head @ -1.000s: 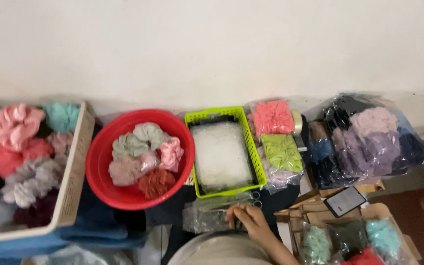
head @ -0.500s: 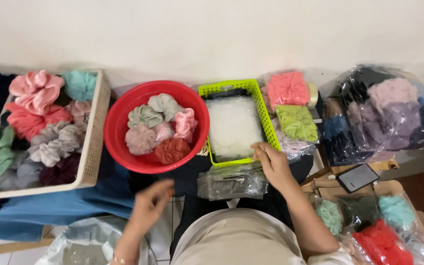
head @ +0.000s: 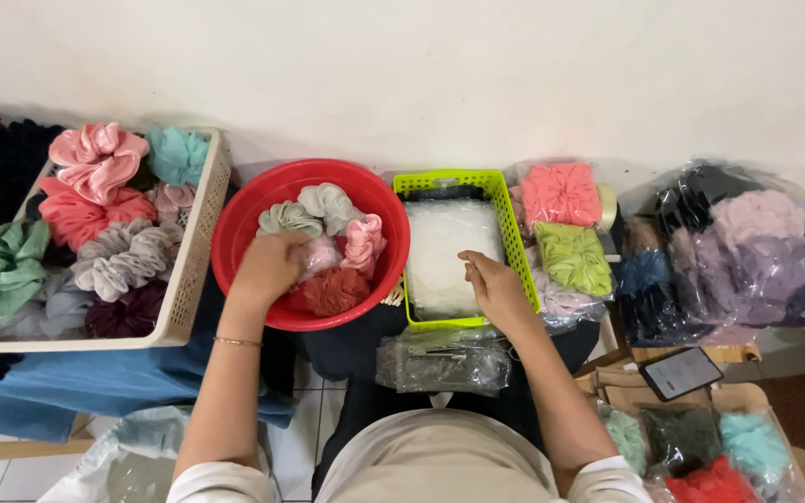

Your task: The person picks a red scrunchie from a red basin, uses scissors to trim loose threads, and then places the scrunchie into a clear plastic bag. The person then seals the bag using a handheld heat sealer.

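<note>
A clear plastic bag [head: 444, 361] lies nearest; the left hand [head: 270, 267] closes on a scrunchie [head: 320, 253] in the red bowl [head: 235, 244]; the right hand [head: 494, 287], fingers curled, pinches clear bags [head: 444, 247] in the green basket [head: 515, 233].

Left hand [head: 270, 267] reaches into red basin [head: 235, 233], closing on a pale pink scrunchie [head: 320, 253] among others. Right hand [head: 496, 287] rests on clear plastic bags [head: 440, 251] in green basket [head: 517, 228]. Cream basket [head: 199, 233] of scrunchies stands left; phone [head: 681, 373] lies right.
</note>
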